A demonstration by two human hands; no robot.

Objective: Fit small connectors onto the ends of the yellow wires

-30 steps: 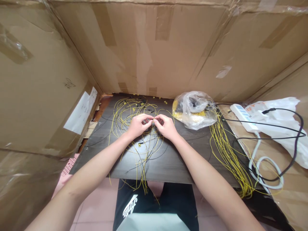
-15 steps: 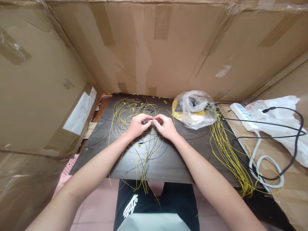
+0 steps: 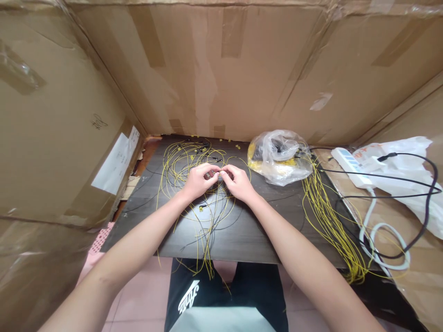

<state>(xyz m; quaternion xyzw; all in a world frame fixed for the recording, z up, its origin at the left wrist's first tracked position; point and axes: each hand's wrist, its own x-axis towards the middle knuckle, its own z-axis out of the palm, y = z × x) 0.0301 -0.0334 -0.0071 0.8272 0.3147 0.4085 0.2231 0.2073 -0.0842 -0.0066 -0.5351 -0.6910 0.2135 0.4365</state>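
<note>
Over the dark tabletop (image 3: 258, 240), my left hand (image 3: 200, 179) and my right hand (image 3: 238, 180) meet fingertip to fingertip. Both are closed in a pinch, and the tiny piece between the fingertips is too small to name. Beneath and around them lies a loose tangle of thin yellow and black wires (image 3: 173, 168), some with black ends. Strands run down from under the hands and hang over the table's front edge. A small yellow piece (image 3: 201, 209) with a black end lies just below my left hand.
A clear plastic bag (image 3: 277, 173) with yellow and black contents stands at the back right. A bundle of yellow wires (image 3: 323, 219) trails from it to the front edge. Farther right are a white power strip (image 3: 349, 166) and a black cable (image 3: 431, 203). Cardboard walls (image 3: 221, 83) enclose the table.
Both hands stay in nearly the same place, fingertips still together, with only slight finger movement. The wires and bag have not visibly moved.
</note>
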